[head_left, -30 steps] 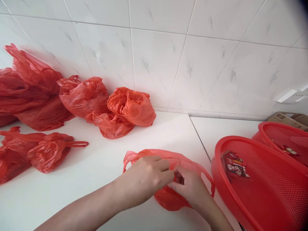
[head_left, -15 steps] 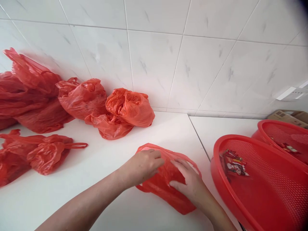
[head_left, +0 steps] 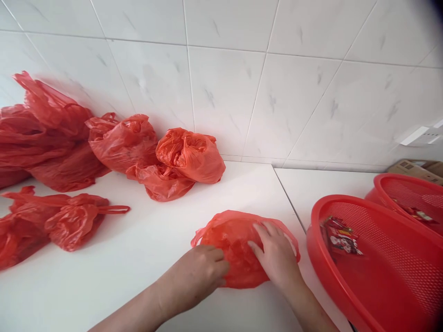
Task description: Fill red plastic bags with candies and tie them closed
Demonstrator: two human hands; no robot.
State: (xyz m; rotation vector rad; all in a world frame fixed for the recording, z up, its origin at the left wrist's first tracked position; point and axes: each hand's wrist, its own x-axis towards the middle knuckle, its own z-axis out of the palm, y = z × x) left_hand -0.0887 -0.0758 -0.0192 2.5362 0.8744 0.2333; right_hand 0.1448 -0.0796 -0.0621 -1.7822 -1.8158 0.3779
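A red plastic bag lies spread on the white table, its mouth wide and its loop handles out to the left and right. At its near left edge, my left hand is closed, the curled fingers pinching the bag's film; the fingertips are partly hidden. My right hand rests on the right side of the bag with thumb and fingers apart. What the bag holds, if anything, cannot be made out.
Several filled red bags line the wall at the left, with tied ones nearer. On the right, a red basket holds a few wrapped packets. Behind it stand another red basket and a cardboard box.
My left hand has moved toward me, from the bag's far left side to its near edge. The bag's mouth is spread wider and rounder. My right hand has shifted slightly right.
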